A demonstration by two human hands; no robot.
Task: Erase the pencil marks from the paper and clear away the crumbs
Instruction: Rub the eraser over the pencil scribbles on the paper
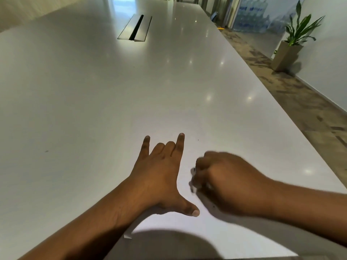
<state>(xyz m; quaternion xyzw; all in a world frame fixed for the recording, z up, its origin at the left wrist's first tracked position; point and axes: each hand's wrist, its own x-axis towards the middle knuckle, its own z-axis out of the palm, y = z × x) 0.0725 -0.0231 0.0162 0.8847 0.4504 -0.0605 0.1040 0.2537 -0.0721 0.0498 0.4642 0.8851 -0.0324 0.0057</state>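
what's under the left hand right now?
The left hand presses on the white paper, which lies on the table. The patch beneath palm and fingers is covered, so any pencil marks or crumbs there cannot be seen.

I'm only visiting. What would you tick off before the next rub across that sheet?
1. Sheet pinned: the left hand rests on the paper, thumb spread wide. Ok.
2. Eraser in grip: the right hand is curled round a small whitish thing, too blurred to name. Cannot tell.
3. Pencil marks left: none can be made out, and the hands cover part of the sheet. Cannot tell.
4. Crumbs cleared: a dark speck lies beyond the hands. Not ok.
5. Sheet supported: its near corner lies on the table. Ok.
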